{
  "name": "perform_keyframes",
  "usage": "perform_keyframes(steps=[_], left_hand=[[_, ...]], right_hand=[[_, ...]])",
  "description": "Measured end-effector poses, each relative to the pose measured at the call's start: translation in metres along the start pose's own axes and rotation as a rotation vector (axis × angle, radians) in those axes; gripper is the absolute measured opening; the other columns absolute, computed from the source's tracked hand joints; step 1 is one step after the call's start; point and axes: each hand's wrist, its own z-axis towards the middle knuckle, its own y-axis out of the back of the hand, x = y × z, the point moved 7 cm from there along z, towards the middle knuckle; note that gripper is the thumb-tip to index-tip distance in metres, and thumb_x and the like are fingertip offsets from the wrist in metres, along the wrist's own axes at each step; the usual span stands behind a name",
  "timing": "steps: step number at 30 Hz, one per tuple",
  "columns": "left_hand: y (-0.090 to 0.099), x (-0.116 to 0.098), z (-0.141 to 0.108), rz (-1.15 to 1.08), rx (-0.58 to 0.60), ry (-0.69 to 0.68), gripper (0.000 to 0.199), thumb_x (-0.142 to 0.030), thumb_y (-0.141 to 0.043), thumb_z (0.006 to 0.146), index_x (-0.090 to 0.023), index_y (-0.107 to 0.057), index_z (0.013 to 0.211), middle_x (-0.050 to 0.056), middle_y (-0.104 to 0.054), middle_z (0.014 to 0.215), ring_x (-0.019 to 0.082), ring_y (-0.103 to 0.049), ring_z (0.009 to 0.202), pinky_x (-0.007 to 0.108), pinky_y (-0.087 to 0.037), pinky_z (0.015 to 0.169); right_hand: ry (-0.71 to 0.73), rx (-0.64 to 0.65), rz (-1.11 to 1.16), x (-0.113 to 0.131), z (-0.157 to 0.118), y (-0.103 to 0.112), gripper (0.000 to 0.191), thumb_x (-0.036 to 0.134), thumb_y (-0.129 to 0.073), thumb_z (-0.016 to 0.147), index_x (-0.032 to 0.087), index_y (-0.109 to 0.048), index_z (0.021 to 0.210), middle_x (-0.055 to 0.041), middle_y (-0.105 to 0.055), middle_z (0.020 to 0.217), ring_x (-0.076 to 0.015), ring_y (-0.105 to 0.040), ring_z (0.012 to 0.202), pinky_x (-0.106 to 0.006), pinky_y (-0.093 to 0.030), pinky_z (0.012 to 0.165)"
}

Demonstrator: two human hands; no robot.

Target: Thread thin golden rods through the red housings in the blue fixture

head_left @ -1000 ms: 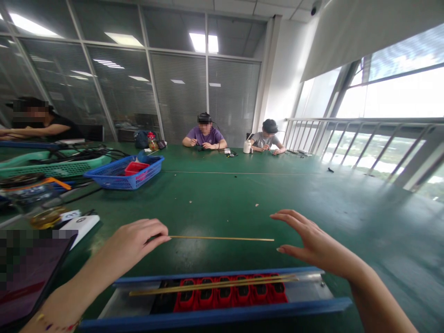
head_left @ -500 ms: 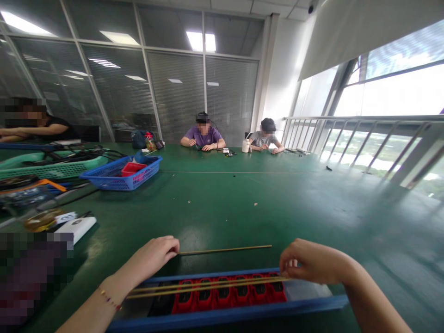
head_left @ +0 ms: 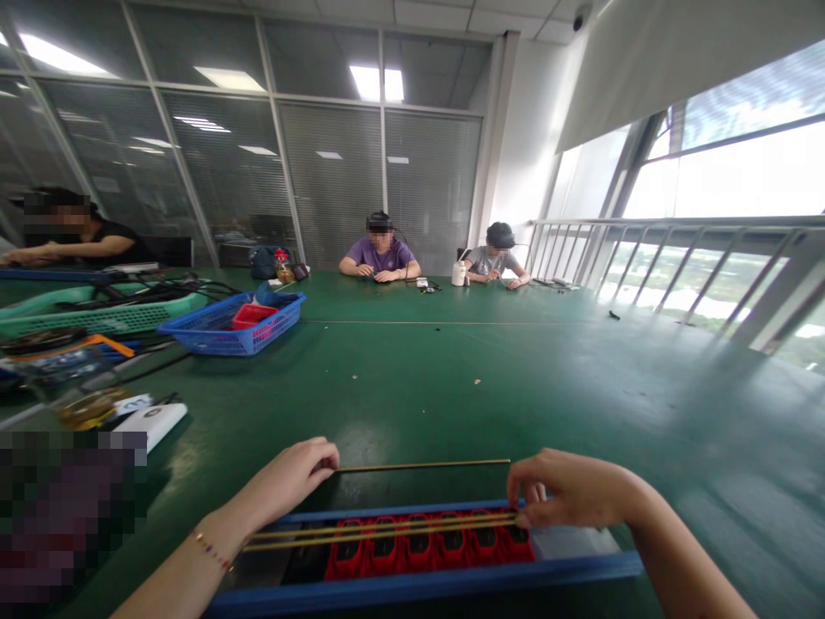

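A thin tan stick (head_left: pixel 425 466) lies beyond the blue tray, with its left end between the closed fingertips of my left hand (head_left: pixel 313 464). Across the tray run a few more thin sticks (head_left: pixel 412 529), close together and roughly parallel. At their right ends is my right hand (head_left: pixel 554 490), its thumb and fingers curled in a pinch over the tips. Beneath them stands the long blue tray (head_left: pixel 451 585), which holds a row of red holders (head_left: pixel 380 559) with black insides. My left forearm covers part of the tray's left end.
To the left are a blue basket (head_left: pixel 225 340) with a red box (head_left: pixel 253 315), a green basket (head_left: pixel 129 301) with cables, a glass jar (head_left: pixel 55 365) and a white device (head_left: pixel 155 423). Several people sit around the green table (head_left: pixel 400 378).
My right hand has moved slightly left, and its fingers have come onto the ends of the sticks over the tray. The left hand keeps its hold; the view has shifted slightly.
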Motion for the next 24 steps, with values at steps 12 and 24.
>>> perform_keyframes(steps=[12,24], left_hand=[[-0.001,-0.001,0.001,-0.030,-0.010,-0.026,0.014,-0.021,-0.042,0.077,-0.022,-0.056,0.079,0.000,-0.057,0.081,0.014,-0.054,0.076,0.024,-0.038,0.068],[0.002,-0.001,-0.002,-0.022,-0.016,-0.027,0.016,-0.024,-0.041,0.080,-0.022,-0.056,0.078,0.000,-0.057,0.081,0.014,-0.054,0.076,0.024,-0.038,0.068]], right_hand=[[0.116,-0.155,0.007,0.011,0.001,0.016,0.031,0.036,-0.040,0.086,0.018,-0.065,0.091,-0.0035,-0.064,0.081,-0.0134,-0.057,0.072,-0.021,-0.040,0.065],[-0.050,-0.205,0.095,-0.034,-0.008,0.027,0.043,0.045,-0.037,0.085,0.014,-0.066,0.079,-0.0027,-0.062,0.066,-0.0136,-0.055,0.062,-0.022,-0.041,0.055]])
